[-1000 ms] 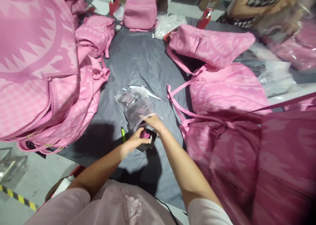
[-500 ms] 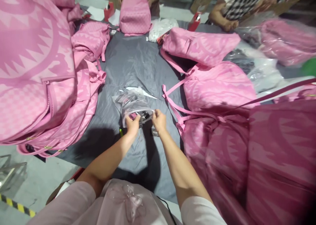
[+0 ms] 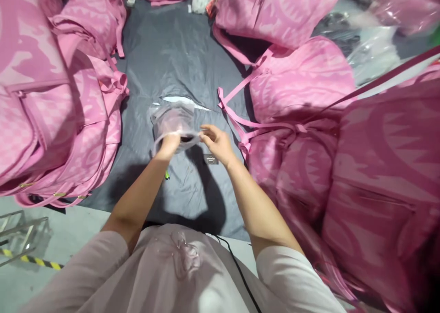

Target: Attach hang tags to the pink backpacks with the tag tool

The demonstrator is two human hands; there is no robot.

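Observation:
A clear plastic bag (image 3: 173, 113) lies on the dark table cover, its mouth turned toward me; the contents blur through the film. My left hand (image 3: 171, 144) reaches into that mouth, and its fingers are hidden inside the bag. At the right end of the rim, my right hand (image 3: 220, 144) pinches the edge between thumb and finger. Just below the right hand is a small dark tag (image 3: 211, 159) with pale print. A small green-yellow object (image 3: 167, 175) lies below my left wrist.
Pink patterned backpacks (image 3: 92, 93) are heaped on the left. More pink backpacks (image 3: 302, 79) crowd the right, their straps (image 3: 237, 116) trailing toward the bag. Plastic-wrapped items (image 3: 374, 52) lie at the far right. The grey table cover (image 3: 165, 52) has a tear (image 3: 185, 102) showing white.
My left hand has gone deeper into the bag, covering its fingers. My right hand stays at the rim, fingers more extended. The view has tilted down, so the people opposite are out of sight.

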